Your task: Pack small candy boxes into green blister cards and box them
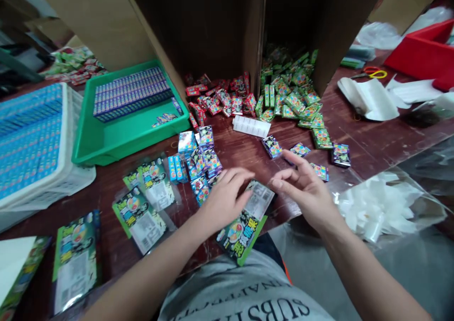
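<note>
White basket (75, 179), nine o'clock: blue boxes (33, 141). Green tray (122, 137), ten: purple boxes (131, 94). Person's left hand (225, 195), six: thumb over printed packet (244, 229), can't tell if gripping. Packet, six too, likely light, flexible, slick; best pinched by side edges. Right hand (308, 191), four: index extended, thumb near middle finger, can't tell if pinching. Clear bag (427, 212), four: white scraps (378, 205).

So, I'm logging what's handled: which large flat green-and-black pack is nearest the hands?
The pack by the left hand, its lower end seen against the grey shirt; the others lie farther left.
</note>
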### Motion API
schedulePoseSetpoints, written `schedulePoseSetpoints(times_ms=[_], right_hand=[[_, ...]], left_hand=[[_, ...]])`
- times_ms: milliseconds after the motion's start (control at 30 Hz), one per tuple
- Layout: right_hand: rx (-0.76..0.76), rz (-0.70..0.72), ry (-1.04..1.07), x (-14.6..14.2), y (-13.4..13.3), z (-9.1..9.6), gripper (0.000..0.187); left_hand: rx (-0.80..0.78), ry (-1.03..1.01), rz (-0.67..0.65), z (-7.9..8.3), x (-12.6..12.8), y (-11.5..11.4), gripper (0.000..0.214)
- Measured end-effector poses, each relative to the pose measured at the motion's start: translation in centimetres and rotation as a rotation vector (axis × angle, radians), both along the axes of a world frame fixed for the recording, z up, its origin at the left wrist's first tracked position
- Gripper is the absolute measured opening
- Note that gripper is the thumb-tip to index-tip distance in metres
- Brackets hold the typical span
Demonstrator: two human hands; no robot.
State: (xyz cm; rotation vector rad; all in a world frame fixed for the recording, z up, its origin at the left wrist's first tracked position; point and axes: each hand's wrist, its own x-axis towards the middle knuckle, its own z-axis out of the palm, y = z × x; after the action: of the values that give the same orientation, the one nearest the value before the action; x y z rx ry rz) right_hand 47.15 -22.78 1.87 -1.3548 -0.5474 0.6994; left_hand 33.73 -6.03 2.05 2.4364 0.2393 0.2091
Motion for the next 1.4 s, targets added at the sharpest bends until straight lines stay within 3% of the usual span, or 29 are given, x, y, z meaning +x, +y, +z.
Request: schedulePoseSetpoints(times_ms=[67, 200, 367, 533, 667, 833, 967, 1100, 1200, 1300, 1400], right_hand=[[0.032, -0.073, 0.001, -0.1, 0.2, -0.3, 0.065], [0.029, -0.155, -0.036, -0.2, -0.7, -0.4, 0.067], [-0.012, -0.057, -0.018, -1.6, -1.8, 0.3, 0.071], [-0.017, 0.09, -0.029, -3.6, 0.5, 0.2, 0.084], [-0.114, 0.102, -0.241, -4.1, 1.5, -0.7, 0.089], [-0.196, -0.042, -0.79, -4.9, 1.2, -0.6, 0.091], [-0.21, 0.09, -1.007, -5.9, 1.9, 0.2, 0.08], [-0.156, 0.29, -0.882, -6.4, 3.6, 0.7, 0.083], [-0.007, 0.212, -0.625, -6.0, 4.0, 0.9, 0.076], [0.051, -0.055, -0.334, -5.6, 3.6, 0.6, 0.052], [0.017, -0.108, -0.062, -6.5, 3.7, 0.0, 0.025]], left_hand=[[0.122, 0.047, -0.079, -0.3, 1.8, 0.2, 0.045], [0.138, 0.165, -0.222, 0.1, 2.9, 0.6, 0.024], [-0.128, 0.162, -0.1, 1.8, -0.6, 1.9, 0.02], [-0.292, 0.187, -0.01, 2.7, -2.0, 2.4, 0.018], [-0.311, 0.168, 0.022, 2.7, -2.5, 2.0, 0.018], [-0.302, 0.129, 0.04, 2.9, -3.6, 2.1, 0.017], [-0.209, 0.173, 0.001, 4.5, -3.9, 2.6, 0.022], [-0.183, 0.276, -0.101, 6.9, -5.6, 5.1, 0.036], [-0.328, 0.319, -0.103, 8.4, -9.6, 8.1, 0.057], [-0.494, 0.266, 0.147, 8.6, -15.3, 10.0, 0.065], [-0.66, 0.087, 0.474, 7.2, -20.4, 9.2, 0.065]])
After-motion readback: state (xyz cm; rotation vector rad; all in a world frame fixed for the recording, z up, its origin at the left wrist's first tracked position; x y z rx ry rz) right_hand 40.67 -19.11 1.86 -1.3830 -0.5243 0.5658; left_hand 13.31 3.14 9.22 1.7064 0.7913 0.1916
